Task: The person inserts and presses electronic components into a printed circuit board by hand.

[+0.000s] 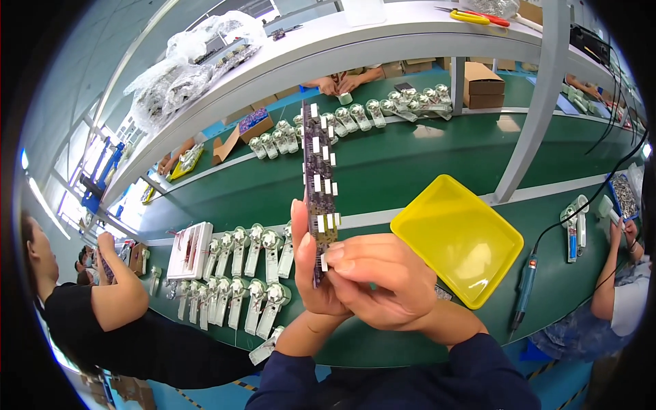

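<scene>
A long, narrow strip of dark circuit boards (316,160) with several white connectors stands upright in front of me, above the green bench. My left hand (307,283) is closed round its lower end, fingers behind it and thumb along the edge. My right hand (386,280) pinches at the board's lower right side, by a white connector; whether a small part sits between the fingertips is hidden. To the left, white plastic housings (254,253) with round, clear-topped heads lie in two rows. An empty yellow tray (458,239) rests to the right of my hands.
A blue electric screwdriver (525,290) with a black cable lies at the right. A white box (190,251) sits left. Overhead runs a shelf (383,37) on grey posts, holding bubble wrap (171,89) and pliers (471,17). Co-workers sit at left (102,301), right and across.
</scene>
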`<state>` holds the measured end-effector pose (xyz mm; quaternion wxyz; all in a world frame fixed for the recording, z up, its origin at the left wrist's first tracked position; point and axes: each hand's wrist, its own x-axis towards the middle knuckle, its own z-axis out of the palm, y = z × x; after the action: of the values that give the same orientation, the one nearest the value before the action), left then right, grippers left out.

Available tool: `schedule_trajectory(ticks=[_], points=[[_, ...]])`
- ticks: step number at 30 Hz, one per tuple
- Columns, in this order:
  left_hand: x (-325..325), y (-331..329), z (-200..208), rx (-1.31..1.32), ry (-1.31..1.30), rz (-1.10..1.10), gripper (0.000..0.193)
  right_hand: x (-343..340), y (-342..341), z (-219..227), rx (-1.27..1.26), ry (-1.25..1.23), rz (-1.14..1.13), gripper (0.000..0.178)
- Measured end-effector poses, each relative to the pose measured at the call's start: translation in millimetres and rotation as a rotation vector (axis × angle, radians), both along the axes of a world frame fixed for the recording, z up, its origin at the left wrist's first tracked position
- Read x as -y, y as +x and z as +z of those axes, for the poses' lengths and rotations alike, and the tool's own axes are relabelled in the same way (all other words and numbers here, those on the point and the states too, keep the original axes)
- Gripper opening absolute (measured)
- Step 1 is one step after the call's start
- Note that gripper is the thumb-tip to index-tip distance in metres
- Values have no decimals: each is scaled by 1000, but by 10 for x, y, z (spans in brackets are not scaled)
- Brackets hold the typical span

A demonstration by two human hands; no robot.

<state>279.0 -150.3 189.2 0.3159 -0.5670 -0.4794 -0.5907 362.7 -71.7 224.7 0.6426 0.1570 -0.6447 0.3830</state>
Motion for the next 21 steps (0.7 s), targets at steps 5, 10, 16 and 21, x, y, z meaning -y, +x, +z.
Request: schedule_trajectory(ticks=[5,10,16,21], points=[[158,72,-3,956,384,-871,55,79,60,-56,-14,8,38,39],[195,7,17,709,239,-926,58,149,78,-23,-5,-30,69,39],[180,16,46,575,127,-1325,62,95,112,-19,14,31,78,37],[160,43,66,579,104,-1287,62,103,143,-23,6,39,46,34]])
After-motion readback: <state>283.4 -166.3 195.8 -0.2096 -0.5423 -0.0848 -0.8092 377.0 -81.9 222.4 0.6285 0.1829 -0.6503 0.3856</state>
